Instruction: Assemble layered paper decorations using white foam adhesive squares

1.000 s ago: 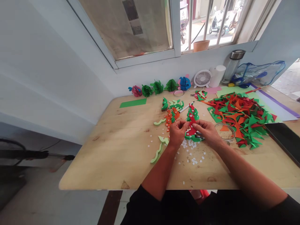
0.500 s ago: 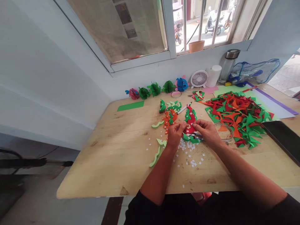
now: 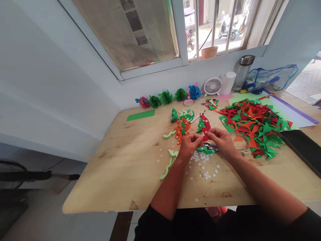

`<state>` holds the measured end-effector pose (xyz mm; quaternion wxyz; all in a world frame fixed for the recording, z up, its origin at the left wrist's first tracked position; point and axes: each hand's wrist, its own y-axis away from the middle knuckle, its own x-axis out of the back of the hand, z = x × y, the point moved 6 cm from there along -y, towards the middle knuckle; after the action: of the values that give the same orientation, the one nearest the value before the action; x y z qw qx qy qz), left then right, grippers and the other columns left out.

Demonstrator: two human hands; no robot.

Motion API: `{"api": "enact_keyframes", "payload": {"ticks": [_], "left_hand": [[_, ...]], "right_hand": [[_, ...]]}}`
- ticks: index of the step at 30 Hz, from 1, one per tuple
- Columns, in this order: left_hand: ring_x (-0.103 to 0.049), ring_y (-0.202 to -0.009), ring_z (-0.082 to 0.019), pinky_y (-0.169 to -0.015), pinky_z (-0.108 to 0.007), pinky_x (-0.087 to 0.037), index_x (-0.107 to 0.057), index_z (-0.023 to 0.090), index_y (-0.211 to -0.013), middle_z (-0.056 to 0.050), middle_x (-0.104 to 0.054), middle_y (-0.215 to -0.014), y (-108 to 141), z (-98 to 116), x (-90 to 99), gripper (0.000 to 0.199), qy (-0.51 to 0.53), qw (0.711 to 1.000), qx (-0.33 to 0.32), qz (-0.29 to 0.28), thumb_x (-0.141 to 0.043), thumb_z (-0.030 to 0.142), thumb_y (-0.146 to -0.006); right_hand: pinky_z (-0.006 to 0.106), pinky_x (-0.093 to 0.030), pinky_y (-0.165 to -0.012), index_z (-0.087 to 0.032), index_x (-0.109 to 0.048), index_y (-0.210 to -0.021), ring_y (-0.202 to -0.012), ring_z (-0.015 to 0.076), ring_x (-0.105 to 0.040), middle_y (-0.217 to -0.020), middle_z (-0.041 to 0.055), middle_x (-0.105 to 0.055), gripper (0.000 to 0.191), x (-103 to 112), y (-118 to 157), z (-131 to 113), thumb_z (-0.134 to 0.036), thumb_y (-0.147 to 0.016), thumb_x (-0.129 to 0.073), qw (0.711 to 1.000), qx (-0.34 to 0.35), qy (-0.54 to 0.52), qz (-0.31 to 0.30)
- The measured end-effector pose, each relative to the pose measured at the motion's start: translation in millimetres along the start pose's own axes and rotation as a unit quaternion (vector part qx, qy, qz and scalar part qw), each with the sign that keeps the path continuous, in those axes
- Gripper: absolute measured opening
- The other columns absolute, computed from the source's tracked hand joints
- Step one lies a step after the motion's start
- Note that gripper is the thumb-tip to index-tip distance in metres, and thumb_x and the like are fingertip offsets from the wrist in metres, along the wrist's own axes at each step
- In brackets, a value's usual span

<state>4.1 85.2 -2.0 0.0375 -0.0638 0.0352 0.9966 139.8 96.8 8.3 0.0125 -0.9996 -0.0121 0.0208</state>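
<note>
My left hand [image 3: 190, 146] is closed, thumb and forefinger pinched at the lower left end of a wavy red paper cutout [image 3: 206, 124] dotted with small white squares. My right hand [image 3: 222, 142] pinches the same cutout from its lower right side. Just behind it lie green wavy paper pieces [image 3: 200, 126]. Below my fingers are another green cutout [image 3: 205, 150], a dark slim tool [image 3: 210, 145] partly hidden by my right hand, and scattered white paper squares [image 3: 207, 175]. Left of my hands are orange cutouts [image 3: 179, 131] and a pale green strip [image 3: 167, 169].
A heap of red, orange and green scraps [image 3: 253, 124] covers the right side, with a roll of tape [image 3: 247, 144] and a phone [image 3: 302, 150] near it. Along the wall stand folded paper figures [image 3: 166, 97], a small fan [image 3: 212, 86] and a glass bottle [image 3: 242, 75].
My left fingertips have shifted slightly right and down along the red cutout. The red cutout has turned a little, and more of the dark tool shows beneath. My right hand stays nearly still.
</note>
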Motion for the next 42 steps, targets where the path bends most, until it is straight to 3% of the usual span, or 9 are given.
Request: {"api": "enact_keyframes", "payload": {"ticks": [5, 8, 15, 20, 24, 27, 29, 36, 42], "left_hand": [[-0.053, -0.048, -0.009, -0.043, -0.019, -0.037, -0.069, 0.011, -0.078, -0.003, -0.065, -0.058, -0.1, -4.7, 2.4, 0.036, 0.035, 0.997, 0.056, -0.046, -0.073, 0.043, -0.062], [-0.059, -0.056, -0.012, -0.045, -0.019, -0.039, -0.068, 0.011, -0.089, -0.005, -0.067, -0.067, -1.4, -4.6, 5.9, 0.043, 0.064, 0.995, 0.062, -0.035, -0.072, 0.045, -0.063], [-0.06, -0.058, -0.012, -0.053, -0.021, -0.044, -0.067, 0.013, -0.073, -0.002, -0.066, -0.064, -4.4, -4.1, 9.7, 0.03, 0.068, 0.996, 0.015, 0.06, -0.075, 0.038, -0.058], [-0.058, -0.053, -0.01, -0.055, -0.022, -0.045, -0.067, 0.013, -0.066, -0.001, -0.065, -0.059, -3.6, -8.9, 7.7, 0.02, 0.068, 0.995, 0.02, 0.07, -0.073, 0.03, -0.059], [-0.06, -0.056, -0.012, -0.059, -0.025, -0.049, -0.068, 0.013, -0.07, -0.002, -0.067, -0.063, -5.0, -12.0, 12.3, 0.019, 0.042, 0.993, -0.022, 0.105, -0.07, 0.03, -0.062], [-0.06, -0.058, -0.013, -0.061, -0.025, -0.049, -0.069, 0.012, -0.074, -0.003, -0.068, -0.067, -3.2, -9.0, 13.9, 0.019, -0.008, 0.989, -0.073, 0.127, -0.067, 0.03, -0.066], [-0.06, -0.058, -0.012, -0.06, -0.025, -0.049, -0.069, 0.013, -0.075, -0.003, -0.067, -0.067, -1.2, -5.8, 12.3, 0.019, -0.037, 0.986, -0.1, 0.126, -0.066, 0.03, -0.069], [-0.06, -0.061, -0.012, -0.063, -0.024, -0.048, -0.069, 0.013, -0.075, -0.002, -0.067, -0.069, -0.9, -4.8, 8.9, 0.018, -0.036, 0.987, -0.129, 0.093, -0.066, 0.03, -0.07], [-0.062, -0.066, -0.013, -0.067, -0.025, -0.049, -0.069, 0.015, -0.077, -0.002, -0.068, -0.072, -3.0, -7.5, 7.7, 0.018, -0.022, 0.99, -0.129, 0.048, -0.066, 0.031, -0.071]], "right_hand": [[0.024, -0.037, -0.052, -0.018, -0.062, -0.067, -0.055, 0.0119, -0.049, -0.058, -0.0015, -0.06, 0.028, 1.6, -1.3, -1.2, -0.045, -0.067, -0.068, 1.0, 0.007, 0.009, -0.004], [0.024, -0.037, -0.05, -0.018, -0.063, -0.066, -0.053, 0.0116, -0.049, -0.057, -0.0017, -0.059, 0.027, 2.0, -1.4, -2.1, -0.044, -0.066, -0.069, 1.0, 0.008, 0.014, -0.002], [0.023, -0.037, -0.042, -0.019, -0.064, -0.073, -0.048, 0.0118, -0.052, -0.06, -0.0016, -0.063, 0.027, -10.3, 6.6, 9.7, -0.044, -0.066, -0.069, 0.995, -0.078, -0.031, -0.061], [0.024, -0.04, -0.045, -0.018, -0.063, -0.075, -0.05, 0.0127, -0.053, -0.062, -0.0001, -0.063, 0.026, -11.6, 4.5, 15.0, -0.043, -0.069, -0.066, 0.994, -0.067, 0.003, -0.087], [0.028, -0.043, -0.054, -0.019, -0.062, -0.078, -0.058, 0.0155, -0.055, -0.067, 0.0019, -0.063, 0.019, -3.3, 2.5, 3.7, -0.038, -0.074, -0.062, 0.991, 0.04, 0.123, -0.023], [0.029, -0.044, -0.064, -0.02, -0.06, -0.076, -0.063, 0.0161, -0.055, -0.067, 0.002, -0.062, 0.012, 1.5, 9.0, -15.8, -0.031, -0.077, -0.058, 0.957, 0.172, 0.227, 0.059], [0.028, -0.043, -0.061, -0.02, -0.06, -0.075, -0.059, 0.0147, -0.054, -0.064, 0.0014, -0.061, 0.011, -3.6, 12.2, -19.0, -0.029, -0.08, -0.054, 0.947, 0.198, 0.253, 0.034], [0.025, -0.041, -0.056, -0.018, -0.061, -0.079, -0.057, 0.0139, -0.055, -0.066, 0.0019, -0.066, 0.014, -8.8, 10.7, -8.6, -0.029, -0.079, -0.053, 0.956, 0.142, 0.257, -0.008], [0.025, -0.04, -0.051, -0.017, -0.062, -0.078, -0.056, 0.0144, -0.056, -0.065, 0.0027, -0.065, 0.019, -8.4, 7.7, -1.9, -0.033, -0.079, -0.053, 0.978, 0.076, 0.194, -0.03]]}}
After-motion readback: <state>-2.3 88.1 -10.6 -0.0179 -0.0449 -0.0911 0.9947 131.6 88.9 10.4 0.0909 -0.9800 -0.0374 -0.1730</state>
